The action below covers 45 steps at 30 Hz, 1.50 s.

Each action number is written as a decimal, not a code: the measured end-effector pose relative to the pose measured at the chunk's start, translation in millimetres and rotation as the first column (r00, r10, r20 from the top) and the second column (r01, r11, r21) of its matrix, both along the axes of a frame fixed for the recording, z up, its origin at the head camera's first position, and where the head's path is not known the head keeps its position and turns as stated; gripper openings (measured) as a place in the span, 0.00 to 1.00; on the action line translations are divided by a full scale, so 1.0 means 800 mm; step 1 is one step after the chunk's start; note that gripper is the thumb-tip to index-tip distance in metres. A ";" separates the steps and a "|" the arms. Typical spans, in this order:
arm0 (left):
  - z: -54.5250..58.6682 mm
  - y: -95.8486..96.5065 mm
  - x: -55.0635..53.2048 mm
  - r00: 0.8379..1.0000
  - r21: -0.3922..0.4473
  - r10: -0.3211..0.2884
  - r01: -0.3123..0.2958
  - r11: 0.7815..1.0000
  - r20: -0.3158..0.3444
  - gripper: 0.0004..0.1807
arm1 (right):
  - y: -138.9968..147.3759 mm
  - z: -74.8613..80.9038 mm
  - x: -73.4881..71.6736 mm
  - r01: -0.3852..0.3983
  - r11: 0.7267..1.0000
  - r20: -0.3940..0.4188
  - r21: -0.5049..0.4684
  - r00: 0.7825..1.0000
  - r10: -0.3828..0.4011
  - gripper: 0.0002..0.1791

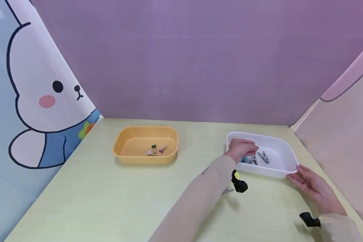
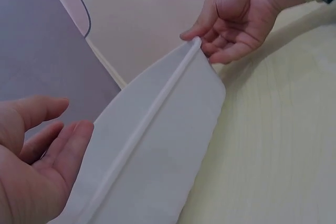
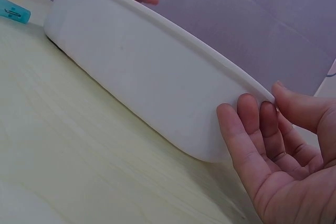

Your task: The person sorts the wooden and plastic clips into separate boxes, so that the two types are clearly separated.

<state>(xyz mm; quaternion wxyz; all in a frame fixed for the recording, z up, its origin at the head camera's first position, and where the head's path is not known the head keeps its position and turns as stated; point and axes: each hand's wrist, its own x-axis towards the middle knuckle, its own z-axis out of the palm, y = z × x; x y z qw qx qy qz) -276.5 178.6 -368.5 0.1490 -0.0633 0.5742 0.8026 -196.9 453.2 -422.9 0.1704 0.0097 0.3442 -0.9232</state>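
A white plastic basin (image 1: 282, 173) stands on the table's right side. It holds several grey clothespins (image 1: 263, 157) and a teal item (image 1: 244, 159), partly hidden by my left hand. Over its left part reaches my left hand (image 1: 241, 149). In the left wrist view that hand (image 2: 44, 163) has loosely bent fingers, the thumb apart from them, and nothing between. At the near right corner my right hand (image 1: 313, 185) grips the basin's rim, thumb on top and fingers against the outer wall, as the right wrist view shows with the hand (image 3: 286, 150).
A yellow basin (image 1: 145, 160) stands left of centre with a few small items, one green-topped (image 1: 154, 147) and one purplish (image 1: 162, 149). A teal clothespin (image 3: 14, 11) lies on the table left of the white basin. Printed sheets wall the table's back and sides.
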 end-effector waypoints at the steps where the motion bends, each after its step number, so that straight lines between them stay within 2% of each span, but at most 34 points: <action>1: 0.001 -0.002 0.001 1.000 0.018 -0.021 0.021 1.000 -0.008 0.11 | 0.000 0.000 0.000 0.001 1.000 0.001 0.000 1.000 -0.001 0.19; 9: 0.005 -0.017 0.002 0.991 0.136 -0.121 0.129 0.982 -0.060 0.10 | 0.001 0.000 0.000 0.002 1.000 0.000 -0.008 1.000 -0.002 0.18; 16: 0.007 -0.038 0.002 0.980 0.181 -0.182 0.195 0.964 -0.087 0.14 | 0.002 -0.001 0.000 -0.011 1.000 -0.004 -0.028 1.000 0.011 0.18; 21: 0.007 -0.055 0.001 0.977 0.189 -0.204 0.213 0.958 -0.071 0.11 | 0.003 -0.001 -0.001 -0.008 1.000 -0.007 -0.018 1.000 0.008 0.18; 28: 0.002 -0.079 0.004 0.970 0.135 -0.232 0.240 0.961 -0.067 0.09 | 0.003 -0.002 -0.001 -0.010 1.000 -0.010 -0.019 1.000 0.010 0.18; 39: -0.017 -0.115 0.007 0.973 0.053 -0.224 0.226 0.973 -0.047 0.09 | 0.003 -0.002 -0.001 -0.013 0.999 -0.011 -0.034 1.000 0.013 0.19; 45: -0.034 -0.132 0.008 0.970 -0.054 -0.241 0.239 0.969 -0.031 0.09 | 0.003 -0.003 -0.002 -0.022 0.999 -0.014 -0.041 1.000 0.022 0.19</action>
